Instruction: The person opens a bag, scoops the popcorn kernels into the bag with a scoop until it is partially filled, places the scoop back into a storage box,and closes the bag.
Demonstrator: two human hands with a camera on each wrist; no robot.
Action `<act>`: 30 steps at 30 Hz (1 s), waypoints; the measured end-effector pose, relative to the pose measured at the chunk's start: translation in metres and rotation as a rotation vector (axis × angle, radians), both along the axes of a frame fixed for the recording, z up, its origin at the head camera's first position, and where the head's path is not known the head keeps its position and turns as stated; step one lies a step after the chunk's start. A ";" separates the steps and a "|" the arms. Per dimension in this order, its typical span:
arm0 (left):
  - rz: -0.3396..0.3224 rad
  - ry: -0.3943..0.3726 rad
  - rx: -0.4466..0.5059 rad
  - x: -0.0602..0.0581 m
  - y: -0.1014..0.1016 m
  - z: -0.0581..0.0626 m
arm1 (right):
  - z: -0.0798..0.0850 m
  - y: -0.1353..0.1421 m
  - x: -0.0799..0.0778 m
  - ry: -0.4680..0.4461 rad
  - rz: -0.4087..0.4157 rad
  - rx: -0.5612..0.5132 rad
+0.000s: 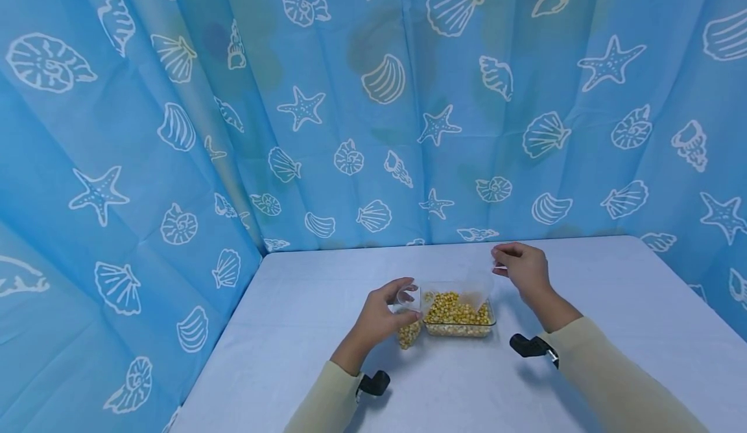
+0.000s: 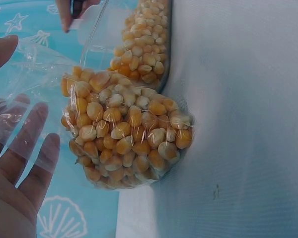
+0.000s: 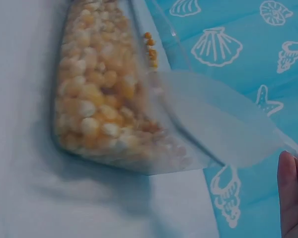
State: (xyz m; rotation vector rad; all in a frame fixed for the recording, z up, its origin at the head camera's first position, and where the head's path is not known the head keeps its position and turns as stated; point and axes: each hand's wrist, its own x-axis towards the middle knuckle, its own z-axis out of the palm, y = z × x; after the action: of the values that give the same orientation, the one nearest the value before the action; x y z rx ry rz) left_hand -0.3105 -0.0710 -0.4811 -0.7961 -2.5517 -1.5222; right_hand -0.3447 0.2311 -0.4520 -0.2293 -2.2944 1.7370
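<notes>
My left hand [image 1: 376, 313] holds the mouth of a clear plastic bag [image 2: 128, 136], its thumb on one side and fingers spread on the other. Clear film lies over the fingertips in the left wrist view. Dried corn kernels fill the bag's lower part, which stands on the table. Right beside it is a rectangular glass container [image 1: 459, 331] with more yellow kernels [image 1: 446, 306]. My right hand [image 1: 527, 271] pinches the handle of a translucent plastic scoop [image 3: 216, 116] above the container's right side. The scoop's front end dips down into the container by the kernels.
A white cloth covers the table [image 1: 315, 297]. Behind it and to the left hangs a blue curtain [image 1: 350, 128] with white shell and starfish prints. Black camera mounts [image 1: 373, 383] sit on both wrists, near the tabletop.
</notes>
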 end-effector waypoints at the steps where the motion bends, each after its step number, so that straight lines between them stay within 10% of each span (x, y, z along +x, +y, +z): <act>1: -0.002 0.001 0.001 0.000 0.000 0.000 | -0.002 0.000 0.000 -0.016 -0.002 -0.007; 30: -0.005 -0.015 0.002 0.002 0.001 0.001 | -0.044 0.014 0.010 -0.256 0.129 -0.458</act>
State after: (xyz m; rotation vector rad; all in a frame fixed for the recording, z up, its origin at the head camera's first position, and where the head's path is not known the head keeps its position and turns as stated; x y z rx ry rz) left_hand -0.3088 -0.0696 -0.4798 -0.7948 -2.5605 -1.5371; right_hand -0.3343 0.2450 -0.4961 -0.4174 -2.0723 2.4127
